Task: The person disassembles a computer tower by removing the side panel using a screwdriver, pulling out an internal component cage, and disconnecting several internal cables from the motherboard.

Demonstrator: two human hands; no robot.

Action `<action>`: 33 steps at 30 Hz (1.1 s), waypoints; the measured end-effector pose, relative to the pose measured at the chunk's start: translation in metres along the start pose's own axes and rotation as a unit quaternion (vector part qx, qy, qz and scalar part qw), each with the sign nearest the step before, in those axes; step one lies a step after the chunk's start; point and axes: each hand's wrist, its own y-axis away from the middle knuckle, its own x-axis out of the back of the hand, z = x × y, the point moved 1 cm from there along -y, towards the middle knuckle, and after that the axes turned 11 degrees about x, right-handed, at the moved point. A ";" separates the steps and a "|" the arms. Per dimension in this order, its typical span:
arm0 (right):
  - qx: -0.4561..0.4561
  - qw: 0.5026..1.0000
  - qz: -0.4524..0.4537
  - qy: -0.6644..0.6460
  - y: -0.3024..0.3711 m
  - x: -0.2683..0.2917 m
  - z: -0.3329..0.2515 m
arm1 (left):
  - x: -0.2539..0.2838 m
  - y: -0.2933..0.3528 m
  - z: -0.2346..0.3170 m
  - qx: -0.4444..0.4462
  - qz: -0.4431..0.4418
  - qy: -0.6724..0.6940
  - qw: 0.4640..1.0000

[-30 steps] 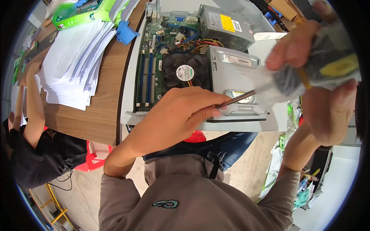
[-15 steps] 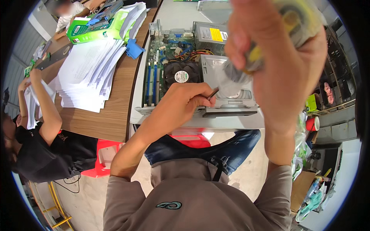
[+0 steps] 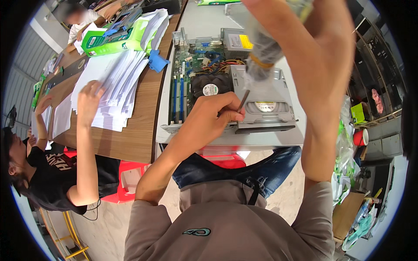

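Note:
An opened desktop computer (image 3: 167, 126) lies in front of me on the white table. It shows a green motherboard (image 3: 190, 65), a black fan (image 3: 209, 88), a power supply (image 3: 234, 40) and a silver disc drive (image 3: 285, 111). My right hand (image 3: 324, 65), blurred and partly beyond the upper edge, is wrapped round a power screwdriver (image 3: 264, 47) covered in clear plastic with a yellow band. My left hand (image 3: 204, 117) pinches a thin dark bit (image 3: 244, 100) between thumb and forefinger, just below the tool's nose, above the drive's left edge. The bit's tip is hidden by my fingers.
On the left, a brown wooden table (image 3: 126, 145) holds stacked papers (image 3: 115, 93), a green pack (image 3: 117, 43) and a blue piece (image 3: 157, 61). A person in black (image 3: 56, 178) reaches over the papers. Plastic bags (image 3: 344, 152) and a shelf stand at the right.
My right hand and the power screwdriver have shifted up and left, uncovering more of the drive. My left hand keeps its pinch on the bit. The neighbour's hand has moved onto the papers.

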 end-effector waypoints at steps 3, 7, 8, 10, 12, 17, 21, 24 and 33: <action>-0.045 0.998 -0.024 0.048 0.000 0.004 -0.017 | 0.001 0.003 0.008 0.017 -0.008 -0.009 1.000; -0.083 0.994 -0.049 0.056 -0.005 0.007 -0.024 | 0.001 0.006 0.002 -0.010 0.008 0.025 1.000; -0.089 0.993 -0.056 0.052 -0.007 0.007 -0.025 | 0.002 0.007 0.004 -0.008 0.011 0.022 1.000; -0.107 0.991 -0.060 0.061 -0.009 0.012 -0.033 | -0.004 0.002 0.009 0.003 0.005 0.015 1.000; -0.118 0.990 -0.061 0.053 -0.010 0.014 -0.036 | -0.005 0.001 0.008 0.007 0.003 0.008 1.000; -0.103 0.992 -0.069 0.016 -0.007 0.014 -0.028 | -0.003 0.004 0.006 0.006 0.010 0.001 1.000; -0.089 0.989 -0.086 -0.080 -0.005 0.012 -0.016 | -0.002 0.011 0.015 -0.037 0.034 -0.044 0.998; -0.087 0.955 -0.150 -0.241 -0.011 0.007 0.001 | 0.002 0.009 0.012 0.029 -0.002 -0.032 0.999; -0.055 0.998 -0.024 0.008 -0.006 -0.006 -0.015 | 0.004 0.006 0.005 0.028 0.004 -0.022 0.999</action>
